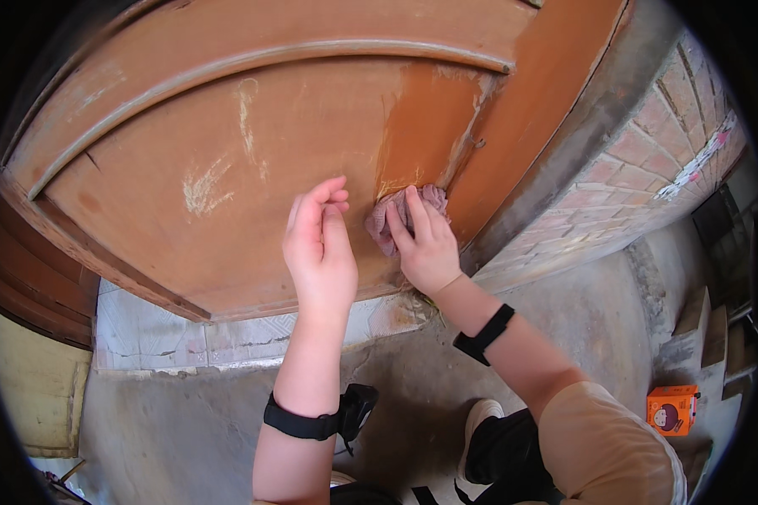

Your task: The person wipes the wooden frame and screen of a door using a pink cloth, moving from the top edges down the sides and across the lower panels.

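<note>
My right hand [428,246] presses a crumpled pinkish cloth [382,226] flat against the lower right part of a brown wooden door panel [303,139]. Above the cloth, a darker, wet-looking orange-brown patch [426,126] covers the panel's right side, against the paler, dusty surface to its left. In front of the panel's middle, my left hand [321,233] is raised with nothing in it, its fingers loosely bent. Pale scratch marks [207,188] show on the panel to the left of that hand.
A raised moulding [278,49] curves across the door above the panel. Beneath the door runs a tiled threshold [164,338], then concrete floor [183,423]. A brick-patterned wall [631,164] stands at the right, with steps [691,315] and an orange box [671,410] beyond.
</note>
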The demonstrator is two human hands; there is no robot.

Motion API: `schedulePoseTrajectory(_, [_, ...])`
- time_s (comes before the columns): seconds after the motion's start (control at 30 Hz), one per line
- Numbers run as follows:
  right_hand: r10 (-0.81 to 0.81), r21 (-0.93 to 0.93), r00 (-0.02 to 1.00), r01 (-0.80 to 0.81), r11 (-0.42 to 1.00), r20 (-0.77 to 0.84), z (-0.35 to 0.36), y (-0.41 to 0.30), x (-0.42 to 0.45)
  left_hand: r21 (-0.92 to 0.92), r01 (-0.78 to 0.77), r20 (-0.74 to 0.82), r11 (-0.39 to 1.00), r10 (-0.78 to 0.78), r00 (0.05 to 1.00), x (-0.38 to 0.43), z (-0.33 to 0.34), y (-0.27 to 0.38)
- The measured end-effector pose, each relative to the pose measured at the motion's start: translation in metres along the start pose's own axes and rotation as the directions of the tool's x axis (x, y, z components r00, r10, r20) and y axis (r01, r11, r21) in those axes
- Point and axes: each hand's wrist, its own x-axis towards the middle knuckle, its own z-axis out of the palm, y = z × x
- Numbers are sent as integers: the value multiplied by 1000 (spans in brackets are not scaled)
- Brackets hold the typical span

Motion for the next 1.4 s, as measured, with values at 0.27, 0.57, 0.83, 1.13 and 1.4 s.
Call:
schedulePoseTrajectory(0.27, [-13,-40,865,-9,999,-502,-83,51,112,-57,-46,-4,997,46,999,6,-3,10])
schedulePoseTrajectory(0.57, [-35,-140,951,-9,990,-308,-58,36,93,-27,-101,99,995,103,990,2,3,3])
schedulePoseTrajectory(0.83, [-45,-4,999,45,999,-2,12,-12,-1,-86,49,13,995,-48,999,-9,-14,-48])
schedulePoseTrajectory(1.13, [-155,202,923,86,976,352,93,-51,-105,355,438,350,826,-551,757,-63,-33,-139])
schedulePoseTrajectory(1.4, [-161,216,846,56,975,509,133,-72,-156,454,481,356,750,-648,674,-83,-60,-157])
